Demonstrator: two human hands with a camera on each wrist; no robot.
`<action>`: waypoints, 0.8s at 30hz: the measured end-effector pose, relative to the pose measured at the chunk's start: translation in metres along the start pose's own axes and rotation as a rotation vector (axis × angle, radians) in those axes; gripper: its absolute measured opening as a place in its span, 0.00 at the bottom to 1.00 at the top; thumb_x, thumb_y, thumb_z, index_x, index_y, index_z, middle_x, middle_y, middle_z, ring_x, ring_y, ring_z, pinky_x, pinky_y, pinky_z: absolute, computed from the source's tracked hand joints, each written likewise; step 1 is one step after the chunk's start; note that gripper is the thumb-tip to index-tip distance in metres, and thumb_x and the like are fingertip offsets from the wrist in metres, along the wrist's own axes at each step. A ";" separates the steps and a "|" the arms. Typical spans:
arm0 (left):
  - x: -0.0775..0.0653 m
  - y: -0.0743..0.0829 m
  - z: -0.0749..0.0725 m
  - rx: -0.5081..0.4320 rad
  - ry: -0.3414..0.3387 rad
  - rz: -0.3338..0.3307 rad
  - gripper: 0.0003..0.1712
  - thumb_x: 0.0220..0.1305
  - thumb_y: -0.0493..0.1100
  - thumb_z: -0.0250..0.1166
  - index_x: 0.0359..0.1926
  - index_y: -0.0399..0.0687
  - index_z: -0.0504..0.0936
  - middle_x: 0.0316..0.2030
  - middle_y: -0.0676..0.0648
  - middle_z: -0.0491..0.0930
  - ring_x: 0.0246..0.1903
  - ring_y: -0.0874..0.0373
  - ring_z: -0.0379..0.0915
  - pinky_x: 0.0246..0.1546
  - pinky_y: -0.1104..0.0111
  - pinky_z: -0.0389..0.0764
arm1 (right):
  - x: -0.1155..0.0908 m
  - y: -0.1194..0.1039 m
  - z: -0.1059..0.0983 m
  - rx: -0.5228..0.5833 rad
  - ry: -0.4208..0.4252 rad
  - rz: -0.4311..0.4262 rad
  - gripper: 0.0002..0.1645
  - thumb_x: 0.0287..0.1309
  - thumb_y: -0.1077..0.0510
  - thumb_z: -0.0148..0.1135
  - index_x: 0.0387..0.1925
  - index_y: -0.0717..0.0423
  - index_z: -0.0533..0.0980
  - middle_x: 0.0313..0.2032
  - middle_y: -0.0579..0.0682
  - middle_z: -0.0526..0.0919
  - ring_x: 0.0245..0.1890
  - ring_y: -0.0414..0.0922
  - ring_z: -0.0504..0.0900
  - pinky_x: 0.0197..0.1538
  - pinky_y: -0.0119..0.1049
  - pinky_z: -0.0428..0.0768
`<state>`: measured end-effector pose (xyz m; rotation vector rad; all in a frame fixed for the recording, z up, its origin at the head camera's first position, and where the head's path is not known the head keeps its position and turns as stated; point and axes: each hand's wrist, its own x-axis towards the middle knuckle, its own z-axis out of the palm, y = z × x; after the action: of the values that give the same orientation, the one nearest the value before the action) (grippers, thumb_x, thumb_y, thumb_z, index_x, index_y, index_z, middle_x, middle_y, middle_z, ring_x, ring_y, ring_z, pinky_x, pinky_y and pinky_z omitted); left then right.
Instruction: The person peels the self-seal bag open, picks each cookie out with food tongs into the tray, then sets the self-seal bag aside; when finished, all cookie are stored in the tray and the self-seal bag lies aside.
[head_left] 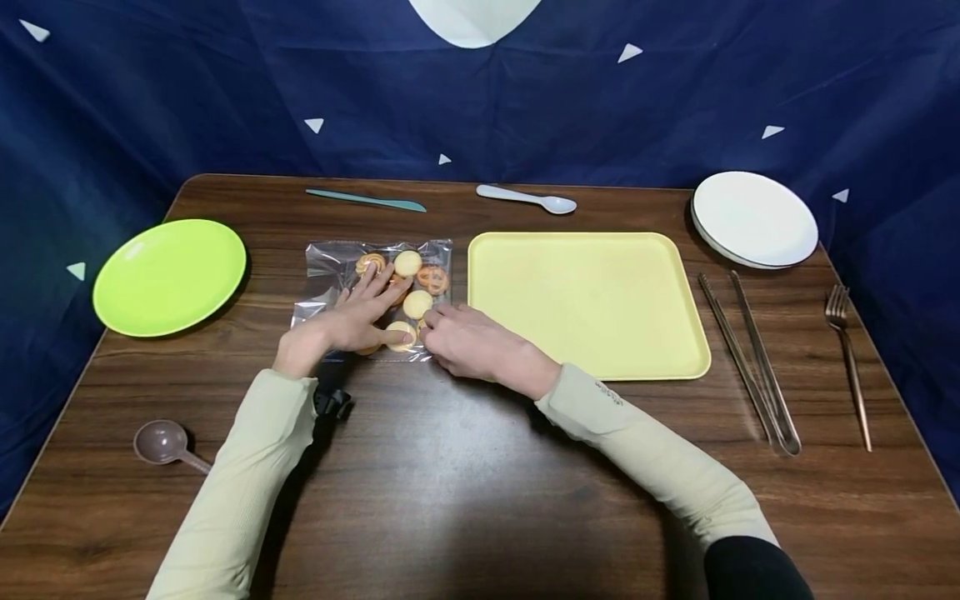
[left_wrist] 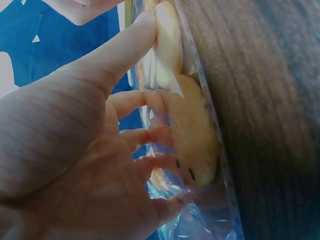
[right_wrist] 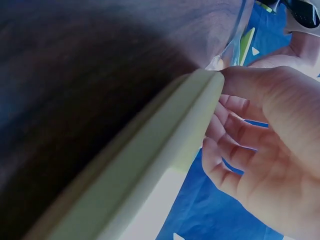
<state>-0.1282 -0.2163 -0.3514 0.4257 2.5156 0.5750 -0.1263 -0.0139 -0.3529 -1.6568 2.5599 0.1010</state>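
Roughly midway along the table (head_left: 465,483), nearer its far edge than its near side, lies a clear bag (head_left: 330,287) of biscuits (head_left: 418,304), flat on the wood. Several are plain, pale rounds; one is pretzel-shaped, one swirled.

The left hand (head_left: 348,321) rests on top of the bag, its fingers spread wide and fairly straight, with the thumb over a pale round biscuit at the side towards the near edge. The right hand (head_left: 476,337) is narrower: its fingers bend in and touch the bag's right side, beside the yellow tray (head_left: 585,304). Whether they pinch the film cannot be told, since the fingertips are hidden.

The tray lies just right of the bag. Between these two and the table's far edge are a teal knife (head_left: 367,200) and a pale blue spoon (head_left: 525,198), both lying roughly along that edge. A green plate (head_left: 171,277) sits by the left edge; a brownish spoon (head_left: 161,442) lies nearer the person, partly behind the left sleeve. White dishes (head_left: 753,218) stand at the far right corner. Tongs (head_left: 763,358), their arms apart, lie right of the tray, and a fork (head_left: 851,367) lies between them and the right edge.
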 end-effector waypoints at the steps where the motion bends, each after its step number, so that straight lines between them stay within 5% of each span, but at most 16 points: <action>1: 0.000 0.000 0.000 -0.002 -0.001 0.001 0.48 0.64 0.53 0.60 0.73 0.42 0.43 0.71 0.35 0.27 0.68 0.40 0.15 0.59 0.36 0.32 | 0.000 0.000 0.000 -0.004 -0.008 0.000 0.12 0.60 0.57 0.57 0.43 0.56 0.79 0.43 0.52 0.78 0.47 0.48 0.74 0.47 0.42 0.73; 10: 0.000 0.002 -0.002 -0.034 -0.016 -0.006 0.47 0.65 0.51 0.60 0.73 0.42 0.42 0.71 0.35 0.26 0.68 0.40 0.14 0.59 0.37 0.30 | 0.002 -0.003 0.005 -0.024 -0.106 0.029 0.17 0.60 0.57 0.51 0.49 0.59 0.74 0.45 0.53 0.74 0.50 0.49 0.71 0.50 0.42 0.72; 24: 0.002 0.002 -0.002 -0.015 -0.026 -0.023 0.48 0.64 0.51 0.61 0.73 0.43 0.42 0.71 0.35 0.27 0.68 0.40 0.15 0.59 0.37 0.31 | -0.004 0.002 0.000 0.017 -0.037 0.072 0.18 0.61 0.54 0.50 0.49 0.58 0.74 0.45 0.52 0.75 0.49 0.48 0.72 0.51 0.42 0.70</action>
<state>-0.1307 -0.2144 -0.3494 0.3950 2.4870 0.5757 -0.1262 -0.0097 -0.3526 -1.5431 2.5858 0.1136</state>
